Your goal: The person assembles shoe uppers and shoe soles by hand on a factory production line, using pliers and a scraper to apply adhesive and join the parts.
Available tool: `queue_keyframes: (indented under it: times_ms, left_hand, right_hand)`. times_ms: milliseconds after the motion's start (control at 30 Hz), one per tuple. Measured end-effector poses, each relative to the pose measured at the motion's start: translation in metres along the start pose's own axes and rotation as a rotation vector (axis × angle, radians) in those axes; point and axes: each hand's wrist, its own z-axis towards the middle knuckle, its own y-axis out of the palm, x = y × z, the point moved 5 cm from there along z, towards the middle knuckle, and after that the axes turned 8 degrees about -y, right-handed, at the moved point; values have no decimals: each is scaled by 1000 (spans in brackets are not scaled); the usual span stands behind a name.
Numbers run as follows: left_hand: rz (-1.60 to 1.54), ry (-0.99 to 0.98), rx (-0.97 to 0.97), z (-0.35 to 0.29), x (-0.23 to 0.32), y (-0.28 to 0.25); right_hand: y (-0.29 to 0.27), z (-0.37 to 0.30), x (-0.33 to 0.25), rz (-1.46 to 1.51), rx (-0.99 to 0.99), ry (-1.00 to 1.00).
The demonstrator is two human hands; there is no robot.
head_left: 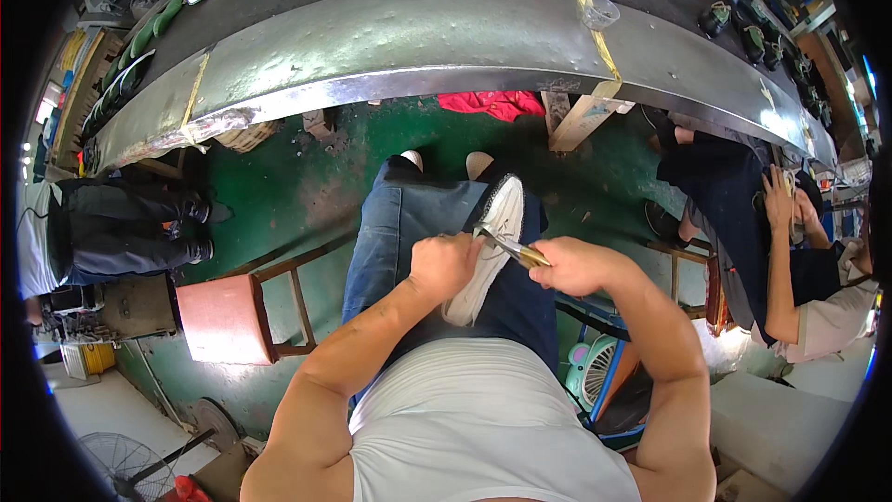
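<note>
Cream shoe (pixel 485 286) lies lengthwise on my lap, over my blue trousers (pixel 378 240), one end toward the metal-edged bench (pixel 390 42). My right hand (pixel 569 265) is closed around the yellowish handle of a metal-headed tool (pixel 513 247), which slants across the shoe's upper half. My left hand (pixel 442 265) is curled at the shoe's left edge, fingertips near the tool's head; too small to tell whether they pinch anything. Padded stool (pixel 223 319) to my left, green fan (pixel 591 372) to my right. Clear cup (pixel 600 11) on the bench, red cloth (pixel 492 106) below it.
</note>
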Motion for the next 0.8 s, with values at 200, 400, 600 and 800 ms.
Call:
queue_keyframes:
  times_ms: [200,400,600,800]
  left_hand:
    - [-1108,-669,-307,10,-74,66]
    - [-1378,-659,-477,9,-77,79]
    - [-1276,-601,-472,19,-54,60]
    - [-1058,-701,-404,27,-46,65]
  right_hand:
    - [26,39,21,-233,267,-166]
    - [103,55,42,106,738,-169]
    - [110,53,61,774,429,-43]
    - [61,10,74,1048,173,-43]
